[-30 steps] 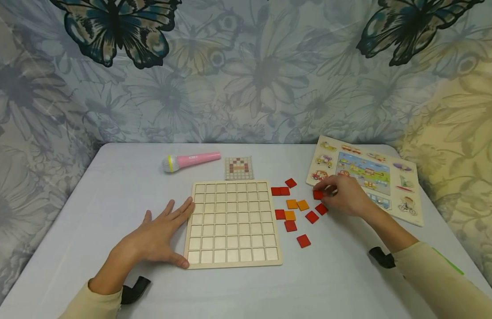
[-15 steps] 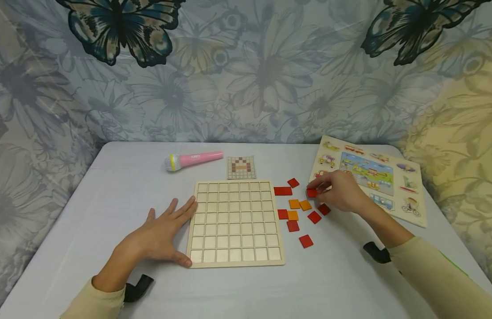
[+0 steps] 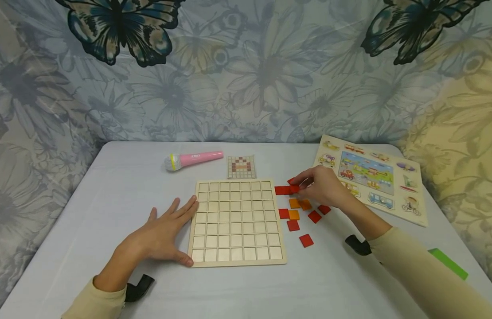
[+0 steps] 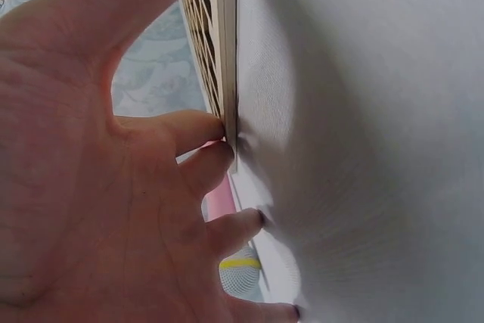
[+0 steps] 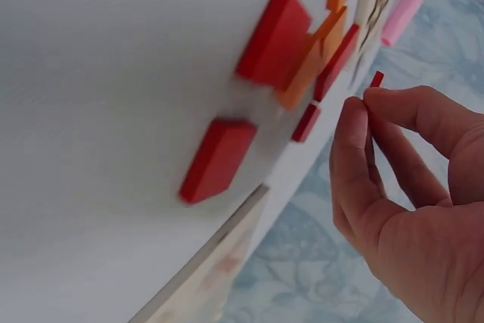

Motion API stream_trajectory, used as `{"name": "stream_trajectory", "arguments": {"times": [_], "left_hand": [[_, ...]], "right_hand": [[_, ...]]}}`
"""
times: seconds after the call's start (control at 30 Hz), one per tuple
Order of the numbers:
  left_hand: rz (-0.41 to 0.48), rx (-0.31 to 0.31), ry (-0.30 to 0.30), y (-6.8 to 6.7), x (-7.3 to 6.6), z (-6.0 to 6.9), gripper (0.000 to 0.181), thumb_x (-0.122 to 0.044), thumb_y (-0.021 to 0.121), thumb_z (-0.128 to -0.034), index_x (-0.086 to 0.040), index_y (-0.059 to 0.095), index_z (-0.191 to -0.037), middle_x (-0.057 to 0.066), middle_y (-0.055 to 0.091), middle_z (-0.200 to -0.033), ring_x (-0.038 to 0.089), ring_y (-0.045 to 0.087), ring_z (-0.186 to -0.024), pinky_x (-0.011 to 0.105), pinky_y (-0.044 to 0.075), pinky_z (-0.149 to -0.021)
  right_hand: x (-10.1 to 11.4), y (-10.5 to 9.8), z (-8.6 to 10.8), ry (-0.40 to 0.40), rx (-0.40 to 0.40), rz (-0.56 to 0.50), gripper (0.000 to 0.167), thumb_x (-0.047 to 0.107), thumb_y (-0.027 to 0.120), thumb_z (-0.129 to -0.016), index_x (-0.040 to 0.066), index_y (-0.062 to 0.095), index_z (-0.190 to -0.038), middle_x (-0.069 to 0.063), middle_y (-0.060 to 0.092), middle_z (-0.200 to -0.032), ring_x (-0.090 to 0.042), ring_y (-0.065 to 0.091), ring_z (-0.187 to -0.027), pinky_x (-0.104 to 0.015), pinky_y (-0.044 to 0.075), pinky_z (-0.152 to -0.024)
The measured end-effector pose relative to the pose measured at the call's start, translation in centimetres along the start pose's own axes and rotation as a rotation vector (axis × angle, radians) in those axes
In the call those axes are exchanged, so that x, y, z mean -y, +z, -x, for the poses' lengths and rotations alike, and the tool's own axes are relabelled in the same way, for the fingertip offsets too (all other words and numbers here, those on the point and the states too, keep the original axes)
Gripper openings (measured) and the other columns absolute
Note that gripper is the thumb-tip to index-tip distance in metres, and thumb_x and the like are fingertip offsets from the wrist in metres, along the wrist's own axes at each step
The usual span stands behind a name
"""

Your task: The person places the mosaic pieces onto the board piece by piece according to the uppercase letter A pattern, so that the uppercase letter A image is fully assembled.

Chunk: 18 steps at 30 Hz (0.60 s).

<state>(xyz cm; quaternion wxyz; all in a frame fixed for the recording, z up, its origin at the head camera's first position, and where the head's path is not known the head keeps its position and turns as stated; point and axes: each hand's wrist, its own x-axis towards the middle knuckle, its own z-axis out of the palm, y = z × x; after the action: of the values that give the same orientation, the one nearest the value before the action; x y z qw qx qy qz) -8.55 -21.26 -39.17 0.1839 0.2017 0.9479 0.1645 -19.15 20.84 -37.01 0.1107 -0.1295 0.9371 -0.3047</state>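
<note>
A wooden grid board (image 3: 234,223) of square cells lies in the middle of the table. My left hand (image 3: 160,237), fingers spread, touches the board's left edge; the left wrist view shows fingertips against its side. At the board's upper right, my right hand (image 3: 322,186) pinches a red square tile (image 3: 295,189) between thumb and fingers, close to two red tiles (image 3: 282,190) lying side by side. In the right wrist view only a sliver of the pinched tile (image 5: 377,79) shows. Orange tiles (image 3: 294,204) and several more red tiles (image 3: 293,225) lie below the hand.
Behind the board lies a small pattern card (image 3: 241,167), with a pink toy microphone (image 3: 198,158) to its left. A picture puzzle board (image 3: 373,177) is at the back right, partly behind my right hand. Something flat and green (image 3: 448,263) shows beside the right sleeve.
My right hand has moved left, carrying the red tile from beside the picture puzzle toward the tiles next to the grid board. The left hand has stayed at the board's edge.
</note>
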Motion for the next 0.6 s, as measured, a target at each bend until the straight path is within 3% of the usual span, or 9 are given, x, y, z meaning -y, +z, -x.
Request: {"name": "stream_trajectory", "arguments": {"times": [0.27,0.6], "left_hand": [[-0.006,0.014,0.003,0.0,0.0,0.1,0.142,-0.073,0.088,-0.0596,-0.015,0.018,-0.168,0.002,0.008,-0.177,0.049,0.011,-0.159,0.091,0.009,-0.106],[-0.003,0.040,0.003,-0.2,-0.1,0.0,0.141,-0.072,0.088,-0.0616,-0.015,0.016,-0.169,0.003,0.006,-0.177,0.049,0.008,-0.160,0.092,0.007,-0.105]], "right_hand": [[1.6,1.1,-1.2,-0.007,0.014,-0.023,0.024,0.006,0.080,-0.084,0.011,0.082,-0.107,-0.006,0.076,-0.091,-0.021,0.065,-0.081,-0.032,0.054,-0.069],[3.4,2.0,-2.7,0.022,0.023,-0.074,0.021,0.008,0.078,-0.086,0.013,0.083,-0.106,-0.009,0.077,-0.096,-0.022,0.068,-0.084,-0.032,0.055,-0.066]]}}
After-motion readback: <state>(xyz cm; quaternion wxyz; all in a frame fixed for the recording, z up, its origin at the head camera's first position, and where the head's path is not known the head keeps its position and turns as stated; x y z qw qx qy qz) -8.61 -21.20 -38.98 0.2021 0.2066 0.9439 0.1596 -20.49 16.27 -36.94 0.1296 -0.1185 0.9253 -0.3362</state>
